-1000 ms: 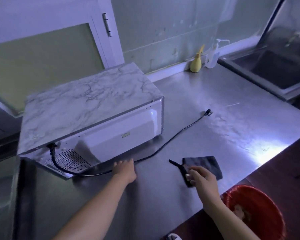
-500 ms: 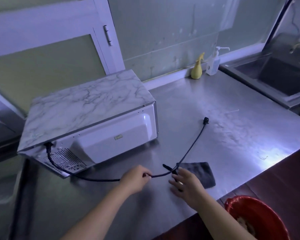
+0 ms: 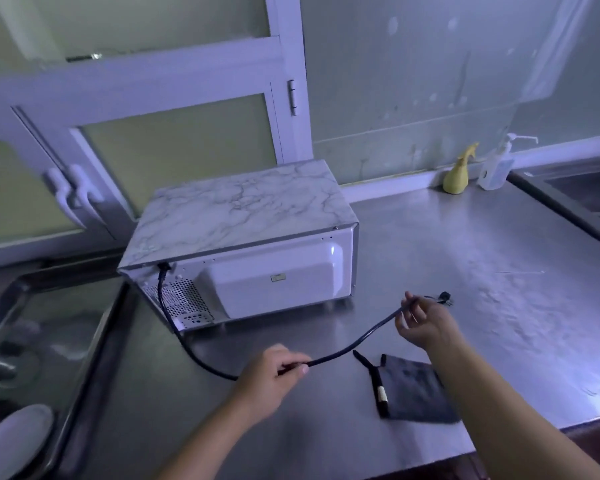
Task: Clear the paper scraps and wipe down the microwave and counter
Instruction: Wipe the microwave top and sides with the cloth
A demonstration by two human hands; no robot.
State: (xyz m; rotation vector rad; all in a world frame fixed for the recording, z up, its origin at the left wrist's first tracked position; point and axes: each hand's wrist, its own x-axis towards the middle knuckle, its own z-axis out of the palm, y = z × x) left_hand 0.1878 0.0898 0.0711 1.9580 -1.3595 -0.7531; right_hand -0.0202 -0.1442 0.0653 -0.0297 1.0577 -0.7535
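On the steel counter, seen from the head camera, the left hand grips the black power cable with the fingers curled around it and the thumb pressed on top. The right hand pinches the same cable further along, close to the plug, between the thumb and the first fingers; the other fingers are loosely bent. The cable hangs in a shallow curve between both hands and runs back to the microwave, which stands near the window with its white back panel toward the camera. A dark cloth lies flat on the counter under the right forearm. A yellow spray bottle and a clear pump bottle stand at the wall beside the sink.
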